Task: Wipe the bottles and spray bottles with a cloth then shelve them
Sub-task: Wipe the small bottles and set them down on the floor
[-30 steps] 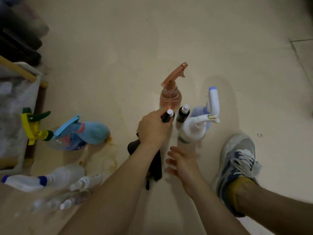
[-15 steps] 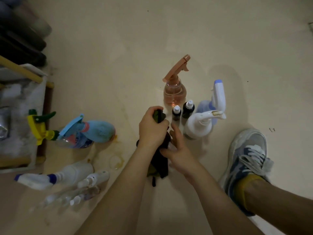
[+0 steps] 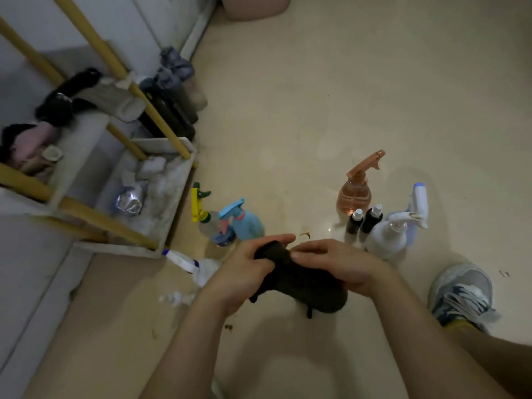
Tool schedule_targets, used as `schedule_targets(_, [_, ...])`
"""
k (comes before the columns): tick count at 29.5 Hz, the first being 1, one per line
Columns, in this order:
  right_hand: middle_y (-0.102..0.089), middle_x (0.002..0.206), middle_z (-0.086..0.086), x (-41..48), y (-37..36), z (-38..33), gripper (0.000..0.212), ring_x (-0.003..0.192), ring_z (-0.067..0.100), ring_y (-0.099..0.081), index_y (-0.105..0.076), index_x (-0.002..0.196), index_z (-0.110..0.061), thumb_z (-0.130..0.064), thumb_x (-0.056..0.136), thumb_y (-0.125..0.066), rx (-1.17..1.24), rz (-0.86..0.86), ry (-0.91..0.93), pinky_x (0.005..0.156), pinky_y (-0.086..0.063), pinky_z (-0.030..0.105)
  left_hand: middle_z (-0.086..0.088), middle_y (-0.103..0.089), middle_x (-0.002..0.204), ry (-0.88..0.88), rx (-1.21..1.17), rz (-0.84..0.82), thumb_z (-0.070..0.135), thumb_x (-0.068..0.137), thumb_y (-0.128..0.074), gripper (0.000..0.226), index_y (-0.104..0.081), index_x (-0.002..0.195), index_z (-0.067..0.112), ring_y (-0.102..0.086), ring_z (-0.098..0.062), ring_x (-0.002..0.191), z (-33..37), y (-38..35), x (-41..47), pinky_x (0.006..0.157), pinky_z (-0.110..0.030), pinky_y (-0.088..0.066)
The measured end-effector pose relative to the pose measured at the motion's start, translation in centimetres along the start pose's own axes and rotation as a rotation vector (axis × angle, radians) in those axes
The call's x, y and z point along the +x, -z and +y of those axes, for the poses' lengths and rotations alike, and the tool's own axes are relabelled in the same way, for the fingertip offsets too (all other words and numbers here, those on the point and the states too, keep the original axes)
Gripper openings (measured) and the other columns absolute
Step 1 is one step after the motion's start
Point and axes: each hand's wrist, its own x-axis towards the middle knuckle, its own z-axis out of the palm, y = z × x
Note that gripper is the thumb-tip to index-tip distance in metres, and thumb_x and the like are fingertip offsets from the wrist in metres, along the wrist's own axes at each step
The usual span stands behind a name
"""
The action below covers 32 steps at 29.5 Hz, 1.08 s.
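Two hands are gripping a dark bunched cloth [image 3: 302, 283] over the floor [image 3: 316, 82], left hand [image 3: 244, 269] curling round its top, right hand [image 3: 336, 263] pinching opposite, presumably wiping something hidden inside; two small dark white-capped bottles [image 3: 371, 221] are standing just beyond, awaiting shelving.

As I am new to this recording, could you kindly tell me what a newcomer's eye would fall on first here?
The left hand and right hand, bottom centre, both hold a bunched dark cloth. Just right of them an orange trigger spray bottle stands on the floor behind two small dark bottles and a white spray bottle. A blue spray bottle sits left, beside the shelf.
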Motion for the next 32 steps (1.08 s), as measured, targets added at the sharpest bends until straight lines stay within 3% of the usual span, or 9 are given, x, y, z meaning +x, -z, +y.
schedule_targets(3, [-0.075,0.102,-0.001,-1.0,-3.2,-1.5,0.038,0.098,0.018,-0.069,-0.070,0.114,-0.038,-0.055,0.080,-0.071,-0.301,0.019,0.033,0.096,-0.052,0.039,0.008,-0.069,0.111,-0.123,0.023,0.182,-0.013,0.083,-0.047,0.056,-0.072,0.105,0.033,-0.063,-0.009,0.105,-0.4,0.2,-3.2,0.084,-0.023,-0.056])
schedule_targets(6, [-0.070,0.097,0.015,-2.3,-5.1,-2.4,0.031,0.095,0.030,-0.065,-0.074,0.097,-0.012,-0.036,0.097,-0.055,-0.482,0.175,0.172,0.083,-0.050,0.038,0.007,-0.073,0.099,-0.203,0.002,0.470,-0.004,0.080,-0.058,0.046,-0.072,0.090,0.038,-0.066,-0.012,0.098,-2.9,1.9,-5.0,0.083,-0.026,-0.054])
schedule_targets(10, [-0.075,0.090,0.005,-4.4,-6.4,-1.8,0.023,0.089,0.019,-0.069,-0.077,0.090,-0.014,-0.035,0.090,-0.067,-0.187,0.360,0.142,0.084,-0.054,0.034,-0.002,-0.074,0.090,-0.130,-0.136,0.641,-0.009,0.083,-0.059,0.038,-0.072,0.083,0.027,-0.070,-0.020,0.090,-6.4,4.9,-6.0,0.074,-0.024,-0.053])
schedule_targets(16, [-0.074,0.086,0.019,-4.8,-7.4,0.1,0.025,0.087,0.034,-0.071,-0.076,0.092,0.000,-0.024,0.083,-0.074,0.080,0.337,-0.137,0.082,-0.058,0.042,0.003,-0.071,0.099,0.071,0.165,0.587,0.016,0.086,-0.070,0.013,-0.071,0.093,0.026,-0.065,-0.008,0.081,-10.5,5.6,-4.7,0.054,-0.012,-0.043])
schedule_targets(19, [-0.075,0.083,0.009,-3.2,-7.8,1.4,0.013,0.077,0.019,-0.071,-0.074,0.094,-0.009,-0.019,0.090,-0.067,0.326,0.496,-0.012,0.063,-0.056,0.029,0.005,-0.065,0.101,0.132,0.335,0.550,0.031,0.079,-0.079,0.026,-0.069,0.103,0.028,-0.065,-0.011,0.073,-11.9,5.2,-3.4,0.050,-0.013,-0.045])
schedule_targets(21, [-0.072,0.084,0.002,-2.4,-8.0,2.0,0.012,0.069,0.007,-0.067,-0.071,0.097,-0.012,-0.018,0.094,-0.061,0.433,0.541,0.036,0.051,-0.049,0.014,0.004,-0.064,0.107,0.102,0.422,0.513,0.027,0.075,-0.080,0.040,-0.067,0.114,0.026,-0.068,-0.021,0.086,-13.0,5.0,-1.9,0.067,-0.025,-0.056])
schedule_targets(24, [-0.067,0.091,-0.009,-1.5,-7.6,2.7,0.010,0.084,0.004,-0.061,-0.069,0.097,-0.021,-0.023,0.096,-0.059,0.245,0.637,0.107,0.062,-0.043,0.011,0.000,-0.062,0.123,-0.001,0.788,0.514,0.017,0.077,-0.071,0.050,-0.062,0.126,0.024,-0.054,-0.030,0.115,-14.3,5.2,0.5,0.095,-0.039,-0.046])
schedule_targets(28, [-0.066,0.086,-0.008,0.8,-6.8,2.7,0.019,0.085,0.010,-0.060,-0.067,0.080,-0.029,-0.029,0.097,-0.057,-0.088,0.628,0.101,0.070,-0.046,0.024,-0.007,-0.069,0.099,0.106,1.069,0.413,0.008,0.081,-0.061,0.026,-0.067,0.106,0.014,-0.062,-0.030,0.097,-14.9,5.7,4.0,0.073,-0.038,-0.052])
schedule_targets(32, [-0.073,0.093,0.009,1.7,-7.6,2.5,0.017,0.084,0.020,-0.070,-0.071,0.099,-0.015,-0.025,0.097,-0.058,0.684,0.450,-0.051,0.073,-0.055,0.035,-0.006,-0.069,0.086,0.126,0.995,0.425,0.015,0.084,-0.063,0.009,-0.067,0.092,0.011,-0.065,-0.026,0.085,-13.8,6.1,3.6,0.065,-0.030,-0.044])
